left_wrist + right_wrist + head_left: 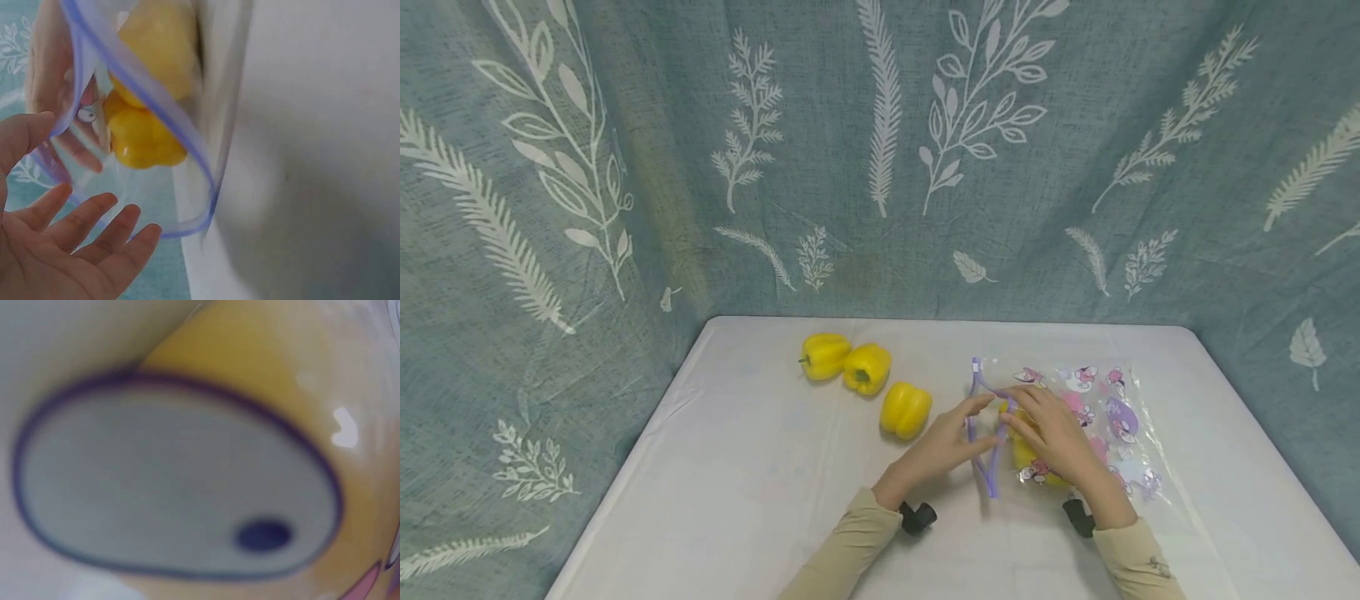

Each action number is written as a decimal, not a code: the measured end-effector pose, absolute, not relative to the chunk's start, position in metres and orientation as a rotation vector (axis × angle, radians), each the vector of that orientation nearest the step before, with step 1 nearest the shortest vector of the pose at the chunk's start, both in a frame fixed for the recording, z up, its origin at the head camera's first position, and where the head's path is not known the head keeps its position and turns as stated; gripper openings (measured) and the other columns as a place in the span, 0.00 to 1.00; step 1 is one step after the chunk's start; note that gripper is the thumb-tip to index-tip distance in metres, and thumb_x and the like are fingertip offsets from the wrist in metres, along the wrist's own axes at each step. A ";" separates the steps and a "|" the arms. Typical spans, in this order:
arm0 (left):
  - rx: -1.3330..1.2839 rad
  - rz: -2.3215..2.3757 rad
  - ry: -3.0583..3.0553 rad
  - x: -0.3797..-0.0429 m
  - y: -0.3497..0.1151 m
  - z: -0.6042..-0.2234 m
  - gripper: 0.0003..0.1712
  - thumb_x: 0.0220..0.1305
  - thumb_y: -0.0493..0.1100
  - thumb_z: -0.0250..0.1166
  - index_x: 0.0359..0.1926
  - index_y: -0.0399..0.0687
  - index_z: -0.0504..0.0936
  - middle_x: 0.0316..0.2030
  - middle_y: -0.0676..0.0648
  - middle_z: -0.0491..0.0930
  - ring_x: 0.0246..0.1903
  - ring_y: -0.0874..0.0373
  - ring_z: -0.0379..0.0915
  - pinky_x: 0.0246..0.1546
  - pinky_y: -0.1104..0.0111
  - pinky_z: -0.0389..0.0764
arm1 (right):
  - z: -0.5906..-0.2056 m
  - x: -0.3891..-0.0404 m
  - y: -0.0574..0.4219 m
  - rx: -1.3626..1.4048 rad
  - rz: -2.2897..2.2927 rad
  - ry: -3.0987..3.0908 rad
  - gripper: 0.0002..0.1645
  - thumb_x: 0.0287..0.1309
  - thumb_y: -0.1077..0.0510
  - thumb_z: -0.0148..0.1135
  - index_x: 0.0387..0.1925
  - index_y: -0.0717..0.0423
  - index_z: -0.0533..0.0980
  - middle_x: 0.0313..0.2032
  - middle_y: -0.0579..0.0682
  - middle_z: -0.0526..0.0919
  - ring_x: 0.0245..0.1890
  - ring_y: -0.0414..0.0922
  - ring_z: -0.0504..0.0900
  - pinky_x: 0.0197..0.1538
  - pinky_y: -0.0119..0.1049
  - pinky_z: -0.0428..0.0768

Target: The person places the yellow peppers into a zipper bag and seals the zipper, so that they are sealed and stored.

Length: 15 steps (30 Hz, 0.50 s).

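Note:
A clear zip bag (pixel 1086 404) with pink and purple cartoon prints lies on the table, its purple-edged mouth (pixel 150 100) gaping toward the left. Inside are yellow bell peppers (pixel 147 140); two show through the opening in the left wrist view. At the mouth, my left hand (pixel 946 437) has its fingers spread, the thumb near the purple strip. My right hand (pixel 1056 433) rests over the bag's top near the rim, fingers extended above the peppers. The right wrist view holds only blurred printed plastic (pixel 175 481) with yellow behind it.
Left of the bag, a yellow bell pepper (pixel 906 411) sits close to my left hand. Farther back stand another pepper (pixel 867 369) and a third pepper (pixel 826 356), side by side. A patterned blue-green curtain (pixel 880 167) hangs behind the white table (pixel 760 467).

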<state>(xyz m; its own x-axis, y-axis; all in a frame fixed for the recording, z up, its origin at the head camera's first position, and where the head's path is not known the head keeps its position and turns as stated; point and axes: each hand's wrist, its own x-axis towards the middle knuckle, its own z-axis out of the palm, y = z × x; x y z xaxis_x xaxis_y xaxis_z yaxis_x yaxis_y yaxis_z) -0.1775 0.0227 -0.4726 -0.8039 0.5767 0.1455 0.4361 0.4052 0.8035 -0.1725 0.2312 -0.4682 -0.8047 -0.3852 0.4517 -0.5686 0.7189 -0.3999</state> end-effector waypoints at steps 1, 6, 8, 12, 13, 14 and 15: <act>0.904 1.351 2.508 -0.178 0.021 -0.472 0.36 0.64 0.55 0.57 0.69 0.52 0.56 0.67 0.46 0.61 0.64 0.49 0.60 0.63 0.56 0.65 | -0.468 -0.172 0.231 0.742 0.764 -2.588 0.22 0.61 0.51 0.57 0.56 0.49 0.72 0.54 0.49 0.75 0.55 0.52 0.72 0.56 0.55 0.70; 0.887 1.376 2.505 -0.181 0.012 -0.465 0.34 0.64 0.49 0.58 0.68 0.49 0.59 0.67 0.47 0.61 0.66 0.51 0.57 0.65 0.58 0.63 | -0.469 -0.173 0.232 0.748 0.762 -2.585 0.22 0.61 0.51 0.57 0.56 0.50 0.72 0.54 0.50 0.76 0.55 0.52 0.72 0.56 0.54 0.70; 0.891 1.400 2.502 -0.182 0.009 -0.463 0.33 0.64 0.47 0.58 0.67 0.47 0.60 0.67 0.47 0.61 0.66 0.52 0.56 0.65 0.58 0.62 | -0.469 -0.173 0.232 0.749 0.767 -2.583 0.21 0.61 0.51 0.57 0.56 0.50 0.72 0.54 0.50 0.76 0.54 0.52 0.72 0.56 0.54 0.71; 0.910 1.428 2.511 -0.186 0.002 -0.459 0.31 0.64 0.46 0.59 0.66 0.46 0.62 0.65 0.46 0.64 0.65 0.53 0.58 0.64 0.58 0.63 | -0.468 -0.172 0.231 0.742 0.776 -2.589 0.21 0.61 0.51 0.57 0.55 0.49 0.72 0.53 0.49 0.76 0.55 0.52 0.72 0.56 0.54 0.70; 0.910 1.429 2.517 -0.186 0.001 -0.458 0.31 0.64 0.46 0.59 0.66 0.46 0.62 0.65 0.46 0.64 0.65 0.53 0.58 0.64 0.58 0.63 | -0.468 -0.172 0.231 0.741 0.776 -2.591 0.21 0.61 0.50 0.57 0.56 0.49 0.72 0.53 0.49 0.76 0.55 0.52 0.72 0.56 0.54 0.70; 0.909 1.432 2.521 -0.187 -0.001 -0.457 0.31 0.64 0.46 0.59 0.66 0.46 0.62 0.65 0.46 0.64 0.65 0.52 0.59 0.64 0.58 0.63 | -0.468 -0.172 0.231 0.738 0.777 -2.594 0.21 0.61 0.50 0.56 0.55 0.49 0.72 0.53 0.49 0.76 0.55 0.52 0.72 0.56 0.54 0.70; 0.907 1.432 2.527 -0.187 -0.002 -0.456 0.31 0.64 0.47 0.59 0.66 0.47 0.62 0.65 0.46 0.64 0.65 0.52 0.59 0.64 0.58 0.64 | -0.468 -0.172 0.231 0.737 0.779 -2.595 0.21 0.61 0.50 0.56 0.55 0.49 0.72 0.53 0.49 0.76 0.55 0.52 0.72 0.56 0.54 0.70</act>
